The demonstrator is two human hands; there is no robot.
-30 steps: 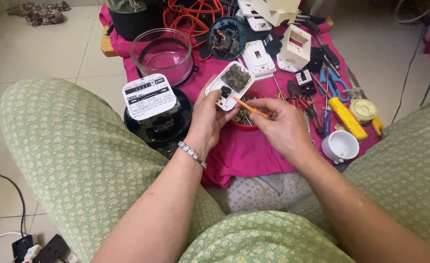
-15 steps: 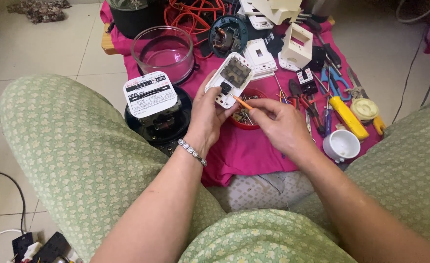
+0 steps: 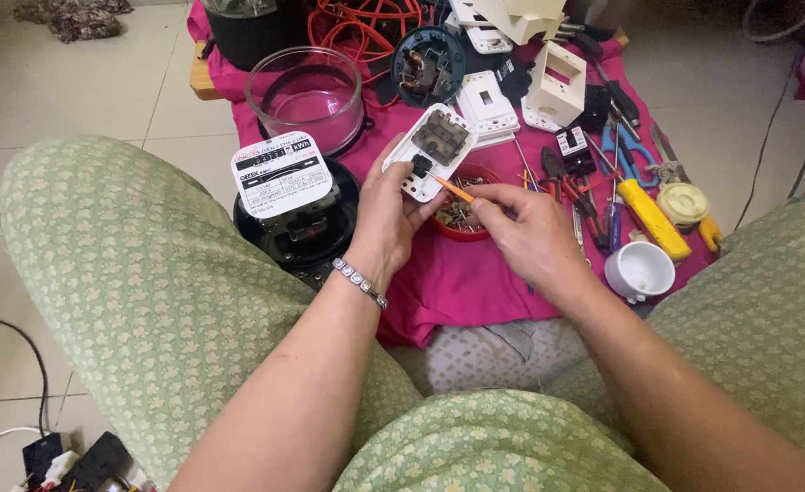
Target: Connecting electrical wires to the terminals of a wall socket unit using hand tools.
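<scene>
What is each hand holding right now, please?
Left hand: closed on the white switch plate.
Right hand: closed on the orange screwdriver, tip at the plate.

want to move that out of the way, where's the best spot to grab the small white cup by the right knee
Take the small white ceramic cup by its rim, coming straight down from above. It stands upright with its open mouth facing up, and a small handle seems to sit low on its near side. The yellow-handled tool crowds its far side.

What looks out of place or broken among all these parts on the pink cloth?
The white switch plate in the left hand is turned back-side up, its inner parts bare, with an orange screwdriver in the right hand at it. The round meter lies without its glass cover.
</scene>
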